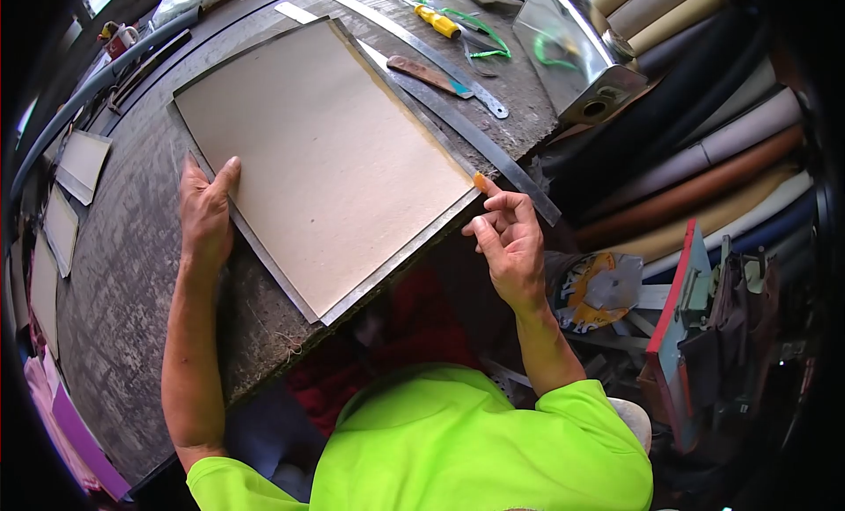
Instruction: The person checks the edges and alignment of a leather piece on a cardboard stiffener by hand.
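A large beige board [317,159] with narrow grey borders lies at a slant on the worn table, its near corner by the table's front edge. My left hand [208,203] grips its left edge, thumb on the top face and fingers along the side. At the right corner, the index finger of my right hand [510,238] reaches to the border; its tip is orange. The other fingers of that hand are loosely bent, with the thumb apart and nothing held. A long metal strip [475,141] runs along the board's right side, close to my right hand.
Beyond the board are a brown-handled knife [427,75], a steel ruler [414,44], a yellow-handled screwdriver [437,21] and a metal can [572,53]. Rolls of material [687,190] are stacked at right. Several pale panels [84,166] lie along the table's left side.
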Demonstrator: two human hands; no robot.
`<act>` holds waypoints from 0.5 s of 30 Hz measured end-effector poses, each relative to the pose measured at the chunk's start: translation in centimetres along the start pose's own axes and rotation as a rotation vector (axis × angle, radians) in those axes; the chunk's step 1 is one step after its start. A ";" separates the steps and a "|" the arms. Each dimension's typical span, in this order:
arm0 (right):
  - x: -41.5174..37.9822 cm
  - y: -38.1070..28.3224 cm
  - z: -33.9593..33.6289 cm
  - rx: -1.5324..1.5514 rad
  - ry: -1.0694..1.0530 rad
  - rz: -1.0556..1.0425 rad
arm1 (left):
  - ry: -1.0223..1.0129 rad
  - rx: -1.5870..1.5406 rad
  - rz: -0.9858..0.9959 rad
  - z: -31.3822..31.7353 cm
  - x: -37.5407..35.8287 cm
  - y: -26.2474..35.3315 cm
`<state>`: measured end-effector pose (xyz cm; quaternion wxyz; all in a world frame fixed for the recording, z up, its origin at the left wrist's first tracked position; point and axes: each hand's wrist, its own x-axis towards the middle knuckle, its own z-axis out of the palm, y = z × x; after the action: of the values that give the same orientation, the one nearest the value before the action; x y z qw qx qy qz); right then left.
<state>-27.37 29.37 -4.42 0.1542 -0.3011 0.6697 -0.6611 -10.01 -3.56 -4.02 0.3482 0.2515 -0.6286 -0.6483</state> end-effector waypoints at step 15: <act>-3.2 0.5 4.6 -0.553 -0.076 -0.397 | 0.038 -0.044 0.010 0.8 -0.3 0.5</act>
<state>-22.25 27.64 -5.88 -0.0403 -0.4805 0.7457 -0.4598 -10.34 -2.84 -3.53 0.3689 0.2529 -0.6086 -0.6555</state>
